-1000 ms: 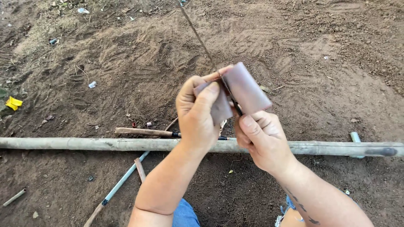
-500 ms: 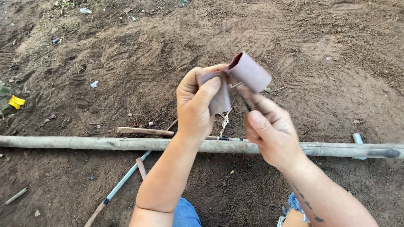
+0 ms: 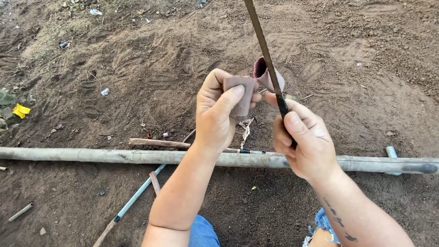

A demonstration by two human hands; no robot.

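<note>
We counted two bare hands, the left hand (image 3: pixel 219 116) pinching one folded brownish sheet (image 3: pixel 249 89) and the right hand (image 3: pixel 304 142) gripping one thin dark blade (image 3: pixel 264 50). On the soil we logged one long bamboo pole (image 3: pixel 137 157), one slim pale-blue rod (image 3: pixel 137 199), one short blue pipe stub (image 3: pixel 391 152) and one brown stick (image 3: pixel 157 143). We also noted one yellow scrap (image 3: pixel 20 110) and one small white scrap (image 3: pixel 105 92).

Sandpaper strip (image 3: pixel 241 93) dull reddish brown, curled end darker maroon inside. Thin blade (image 3: pixel 265 55) dark grey, near black. Long pole (image 3: pixel 137 157) pale grey-tan, right tip blackened. Slim pipe (image 3: pixel 137 199) light blue. Scrap (image 3: pixel 20 110) bright yellow. Soil (image 3: pixel 137 68) brown, tread-marked.
</note>
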